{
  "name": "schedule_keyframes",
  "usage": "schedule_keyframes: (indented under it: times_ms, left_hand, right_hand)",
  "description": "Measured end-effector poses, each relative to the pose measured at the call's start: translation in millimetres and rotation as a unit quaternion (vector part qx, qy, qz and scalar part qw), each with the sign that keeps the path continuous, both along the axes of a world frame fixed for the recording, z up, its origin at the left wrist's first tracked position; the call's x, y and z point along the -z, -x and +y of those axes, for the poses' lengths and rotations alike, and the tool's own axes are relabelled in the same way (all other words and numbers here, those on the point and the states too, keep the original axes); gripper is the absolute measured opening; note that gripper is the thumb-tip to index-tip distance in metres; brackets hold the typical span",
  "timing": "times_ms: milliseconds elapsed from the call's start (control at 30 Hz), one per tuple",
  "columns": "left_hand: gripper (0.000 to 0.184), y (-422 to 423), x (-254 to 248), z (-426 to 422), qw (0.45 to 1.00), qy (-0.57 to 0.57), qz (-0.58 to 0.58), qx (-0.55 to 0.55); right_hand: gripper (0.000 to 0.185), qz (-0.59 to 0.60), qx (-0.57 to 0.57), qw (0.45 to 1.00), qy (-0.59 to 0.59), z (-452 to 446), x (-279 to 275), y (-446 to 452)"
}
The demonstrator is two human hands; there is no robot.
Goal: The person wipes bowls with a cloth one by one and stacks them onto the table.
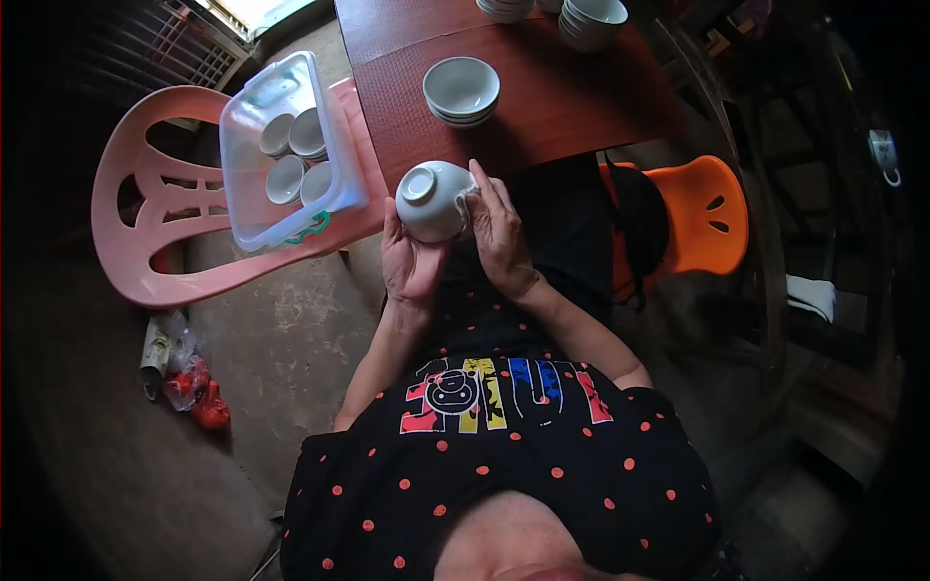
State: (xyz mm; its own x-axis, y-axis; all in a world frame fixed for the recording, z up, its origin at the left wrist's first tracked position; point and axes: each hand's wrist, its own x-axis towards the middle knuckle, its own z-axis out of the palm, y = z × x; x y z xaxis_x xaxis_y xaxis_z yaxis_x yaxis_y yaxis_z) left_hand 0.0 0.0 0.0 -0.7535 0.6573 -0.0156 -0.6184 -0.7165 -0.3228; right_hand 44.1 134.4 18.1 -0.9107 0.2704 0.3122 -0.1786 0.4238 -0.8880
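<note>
A white bowl point(438, 215) is held in front of me near the table's edge, its round foot turned up toward the camera. My left hand point(415, 259) supports it from the left and below, thumb along its side. My right hand point(500, 234) is pressed against the bowl's right side with a pale, crumpled cloth point(463, 207) under the fingers; most of the cloth is hidden. Just beyond, a short stack of white bowls point(462, 89) stands upright on the red-brown table point(392, 116).
A clear plastic bin point(254, 221) holding several small white bowls point(286, 180) rests on a pink chair point(131, 228) to the left. More stacked bowls point(591, 23) stand at the table's far end. An orange chair point(712, 218) is at right. Plastic bags point(192, 384) lie on the floor.
</note>
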Motion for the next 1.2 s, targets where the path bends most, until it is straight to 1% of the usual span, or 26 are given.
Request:
schedule_keyframes:
  times_ms: [67,100,167,200,267,300,367,400,433,467,533,567,600,667,700,733,800,833,900,933,967,1033,1067,1133,1167,1200]
  left_hand:
    - [0.049,-1,3,0,0.997,0.044,0.06,0.016]
    - [0.049,-12,4,9,0.999,0.026,0.044,0.015]
    - [0.05,-7,-3,-1,0.996,0.051,0.031,0.061]
    - [0.051,-10,-9,-1,0.992,0.08,0.046,0.084]
    - [0.05,-22,-15,5,0.982,0.113,0.045,0.142]
    - [0.048,-25,-14,5,0.969,0.186,0.029,0.159]
    - [0.045,-27,-10,7,0.965,0.166,0.048,0.197]
    - [0.045,-27,-4,8,0.961,0.174,0.063,0.208]
    - [0.044,-28,-6,10,0.952,0.224,0.076,0.196]
    - [0.044,-28,-8,12,0.951,0.224,0.076,0.197]
    - [0.044,-24,-16,14,0.952,0.265,0.053,0.143]
    - [0.046,-21,-22,12,0.951,0.273,0.051,0.134]
    - [0.046,-19,-21,11,0.951,0.278,0.053,0.127]
    - [0.048,-17,-17,5,0.957,0.256,0.069,0.117]
    - [0.048,-18,-13,2,0.957,0.257,0.069,0.12]
    - [0.048,-19,-10,0,0.958,0.246,0.066,0.128]
    - [0.047,-24,-8,-1,0.96,0.232,0.062,0.143]
    - [0.046,-27,-10,-1,0.943,0.289,0.072,0.149]
    - [0.042,-31,-8,0,0.911,0.366,0.097,0.163]
    - [0.042,-31,-2,0,0.912,0.366,0.097,0.16]
    - [0.044,-31,7,-1,0.916,0.346,0.108,0.174]
    - [0.046,-33,2,2,0.92,0.321,0.12,0.189]
    - [0.046,-32,-1,3,0.92,0.322,0.12,0.191]
    - [0.044,-31,-13,4,0.906,0.361,0.145,0.169]
    - [0.047,-30,-16,5,0.914,0.359,0.113,0.151]
    - [0.048,-28,-17,5,0.918,0.359,0.103,0.136]
  right_hand:
    - [0.053,-0.035,-0.038,0.962,0.27,5,10,9]
    - [0.051,-0.076,-0.03,0.95,0.3,16,-3,2]
    - [0.046,-0.103,-0.112,0.838,0.524,20,-5,21]
    - [0.043,-0.124,-0.168,0.822,0.529,32,-1,24]
    - [0.045,-0.226,-0.268,0.814,0.464,55,-16,22]
    - [0.047,-0.223,-0.329,0.821,0.41,63,-18,25]
    - [0.039,-0.201,-0.403,0.842,0.296,76,-10,31]
    - [0.041,-0.228,-0.393,0.868,0.2,76,-20,33]
    - [0.042,-0.25,-0.325,0.907,0.096,74,-28,34]
    - [0.043,-0.268,-0.251,0.93,-0.009,70,-36,35]
    - [0.034,-0.107,-0.127,0.984,-0.059,57,-45,27]
    - [0.031,-0.02,-0.066,0.995,-0.077,50,-44,24]
    - [0.029,0.03,-0.045,0.992,-0.11,45,-47,21]
    - [0.03,0.022,-0.103,0.993,-0.055,37,-48,15]
    - [0.035,-0.031,-0.117,0.992,-0.032,38,-47,14]
    - [0.035,-0.031,-0.114,0.993,-0.032,40,-44,14]
    - [0.041,-0.192,-0.149,0.961,0.131,48,-32,16]
    - [0.045,-0.212,-0.178,0.927,0.253,50,-22,19]
    - [0.043,-0.25,-0.207,0.871,0.368,58,-17,15]
    - [0.036,-0.266,-0.228,0.867,0.355,63,-18,14]
    - [0.036,-0.266,-0.229,0.867,0.354,68,-18,14]
    - [0.027,-0.304,-0.259,0.876,0.272,75,-22,14]
    - [0.023,-0.301,-0.239,0.881,0.275,77,-24,12]
    - [0.023,-0.226,-0.203,0.909,0.286,76,-41,9]
    - [0.019,-0.157,-0.178,0.921,0.308,73,-37,8]
    - [0.018,-0.102,-0.159,0.946,0.262,70,-41,7]
